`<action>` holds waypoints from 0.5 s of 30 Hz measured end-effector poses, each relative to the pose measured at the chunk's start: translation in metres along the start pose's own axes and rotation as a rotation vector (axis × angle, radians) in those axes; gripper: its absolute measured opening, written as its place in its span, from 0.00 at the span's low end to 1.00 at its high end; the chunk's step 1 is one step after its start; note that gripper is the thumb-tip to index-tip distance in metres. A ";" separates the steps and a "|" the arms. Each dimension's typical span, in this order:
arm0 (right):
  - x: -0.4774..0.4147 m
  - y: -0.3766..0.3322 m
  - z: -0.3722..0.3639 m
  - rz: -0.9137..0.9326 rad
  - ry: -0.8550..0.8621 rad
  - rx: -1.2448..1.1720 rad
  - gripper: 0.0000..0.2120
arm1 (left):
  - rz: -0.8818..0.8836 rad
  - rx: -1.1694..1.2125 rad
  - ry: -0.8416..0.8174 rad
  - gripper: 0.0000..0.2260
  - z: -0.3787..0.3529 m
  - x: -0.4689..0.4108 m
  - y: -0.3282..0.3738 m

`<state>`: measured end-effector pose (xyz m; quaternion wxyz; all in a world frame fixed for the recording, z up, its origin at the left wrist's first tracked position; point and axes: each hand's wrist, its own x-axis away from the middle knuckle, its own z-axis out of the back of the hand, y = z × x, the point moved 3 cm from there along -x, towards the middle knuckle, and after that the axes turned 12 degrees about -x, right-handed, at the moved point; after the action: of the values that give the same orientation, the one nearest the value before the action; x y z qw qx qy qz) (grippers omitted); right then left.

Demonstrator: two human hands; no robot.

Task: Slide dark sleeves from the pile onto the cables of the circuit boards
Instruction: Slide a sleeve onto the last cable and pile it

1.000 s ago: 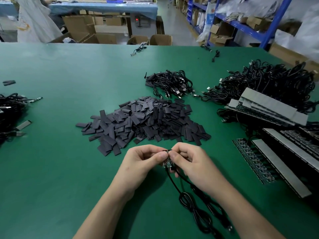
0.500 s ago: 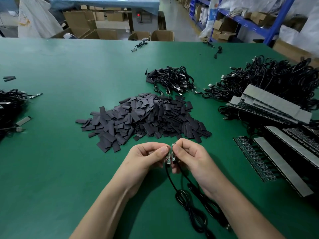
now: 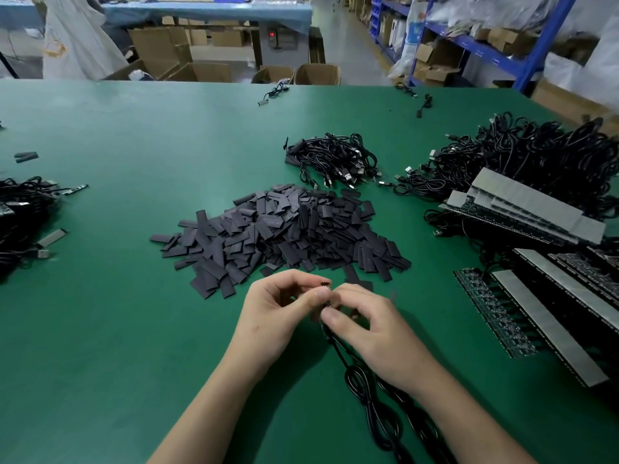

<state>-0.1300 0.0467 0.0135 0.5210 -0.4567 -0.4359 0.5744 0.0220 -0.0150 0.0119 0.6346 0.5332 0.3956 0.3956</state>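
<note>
Head view: left hand [image 3: 281,306] and right hand [image 3: 371,326] meet low centre over the table [image 3: 134,128], just on the near side of the sleeve pile [image 3: 284,229].
Grip: both hands pinch one small circuit board [image 3: 324,283] tight between thumb and fingertips. Its top edge pokes out above the left forefinger.
Cable: black cable [image 3: 368,393] drops from the board between the wrists and lies in loose coils on the table.
Sleeve: none clearly in the fingers, but it's blurred there, so I can't confirm.
Risk, joint: both pinches sit at the board end, so any tug against the coils likely loads the cable-to-board joint.
Risk, snag: sleeves lie flat. A mouth that isn't opened could catch on the board edge or components and jam.
Risk, tangle: feeding a sleeve from the far cable end means running it through the coils, which could knot.
Risk, scatter: the pile is near the knuckles, and a careless reach would push sleeves around.
Risk, mix-up: the board strips [image 3: 552,313] and cable heap [image 3: 536,155] are near the right forearm and could get dragged.
</note>
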 end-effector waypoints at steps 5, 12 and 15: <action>0.002 -0.010 0.000 -0.079 -0.061 -0.472 0.10 | -0.148 -0.497 0.091 0.08 0.016 -0.015 0.004; 0.002 -0.040 0.020 -0.226 -0.132 -1.033 0.11 | -0.332 -1.393 0.039 0.17 0.036 -0.062 0.001; -0.001 -0.051 0.038 -0.283 -0.107 -0.780 0.12 | -0.353 -1.378 0.002 0.13 0.040 -0.070 0.000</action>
<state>-0.1570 0.0486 0.0706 0.3596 -0.5247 -0.7058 0.3119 0.0330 -0.0941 0.0222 0.8817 -0.0616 0.1364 0.4475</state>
